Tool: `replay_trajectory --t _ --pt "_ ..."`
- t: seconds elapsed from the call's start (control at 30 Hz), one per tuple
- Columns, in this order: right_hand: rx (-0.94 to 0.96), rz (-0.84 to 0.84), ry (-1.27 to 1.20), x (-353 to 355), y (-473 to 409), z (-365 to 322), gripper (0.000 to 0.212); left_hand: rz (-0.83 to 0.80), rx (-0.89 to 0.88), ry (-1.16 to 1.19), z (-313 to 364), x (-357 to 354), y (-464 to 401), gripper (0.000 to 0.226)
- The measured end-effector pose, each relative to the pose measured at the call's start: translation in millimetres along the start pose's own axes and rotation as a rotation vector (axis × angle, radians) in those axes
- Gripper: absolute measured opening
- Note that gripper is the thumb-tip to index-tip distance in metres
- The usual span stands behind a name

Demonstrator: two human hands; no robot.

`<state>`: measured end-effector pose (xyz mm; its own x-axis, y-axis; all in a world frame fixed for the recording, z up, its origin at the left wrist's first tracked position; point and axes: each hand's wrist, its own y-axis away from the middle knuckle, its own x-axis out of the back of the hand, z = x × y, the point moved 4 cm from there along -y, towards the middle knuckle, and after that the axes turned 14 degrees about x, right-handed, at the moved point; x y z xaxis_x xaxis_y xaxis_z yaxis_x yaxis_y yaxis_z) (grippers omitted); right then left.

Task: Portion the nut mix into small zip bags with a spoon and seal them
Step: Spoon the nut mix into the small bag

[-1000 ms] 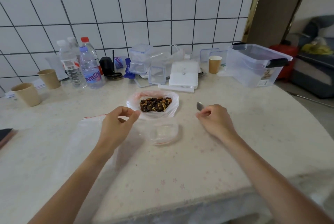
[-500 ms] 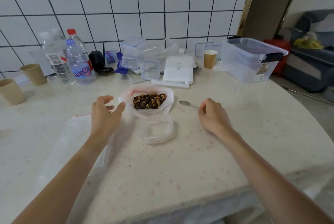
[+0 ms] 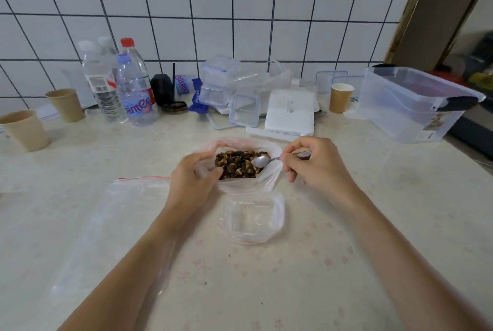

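A dark nut mix point(image 3: 238, 164) fills an open clear plastic bag point(image 3: 269, 178) at the table's centre. My left hand point(image 3: 190, 178) pinches that bag's left rim. My right hand point(image 3: 317, 164) grips a metal spoon point(image 3: 264, 161) by its handle, the bowl hovering just over the right side of the nuts. An empty small zip bag point(image 3: 252, 220) with a red seal line lies open just in front of the nut bag. A large flat zip bag point(image 3: 114, 224) lies under my left forearm.
Along the tiled wall stand water bottles point(image 3: 130, 88), brown paper cups point(image 3: 25, 129) point(image 3: 340, 97), stacked clear containers point(image 3: 218, 80), a white box point(image 3: 289, 114) and a big clear storage tub point(image 3: 416, 102). The pale table point(image 3: 293, 277) stretches toward me.
My right hand lifted the spoon off the table and swung it left over the nuts. My left hand moved right and took hold of the nut bag's rim.
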<state>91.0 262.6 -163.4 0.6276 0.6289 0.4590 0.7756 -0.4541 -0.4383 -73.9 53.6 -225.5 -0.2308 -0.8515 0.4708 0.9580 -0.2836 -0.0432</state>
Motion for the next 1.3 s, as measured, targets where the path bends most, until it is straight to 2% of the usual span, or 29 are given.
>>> replay_trajectory --t 0.1,0.33,0.53,0.73,0.9,1.07,1.3 --pt "0.028 -0.005 -0.089 -11 -13 0 0.01 0.028 -0.019 -0.03 0 -2 -3 0.045" --pt "0.075 0.068 -0.301 -30 -19 12 0.027 0.043 -0.073 0.02 2 -1 -1 0.052" --pt "0.228 0.157 -0.129 -14 -17 10 0.042 0.033 -0.125 0.023 4 -1 -1 0.056" --pt "0.279 0.108 -0.019 -36 -12 4 0.04 0.035 -0.215 -0.026 10 -1 3 0.056" --pt "0.145 0.066 -0.169 -55 -7 10 0.037 0.019 -0.261 -0.065 16 -3 8 0.057" --pt "-0.144 0.044 -0.393 -55 -7 29 0.035 0.007 -0.235 -0.073 17 -3 8 0.057" --pt "-0.271 0.113 -0.532 -57 -6 35 0.032 0.016 -0.208 -0.061 15 -2 5 0.056"
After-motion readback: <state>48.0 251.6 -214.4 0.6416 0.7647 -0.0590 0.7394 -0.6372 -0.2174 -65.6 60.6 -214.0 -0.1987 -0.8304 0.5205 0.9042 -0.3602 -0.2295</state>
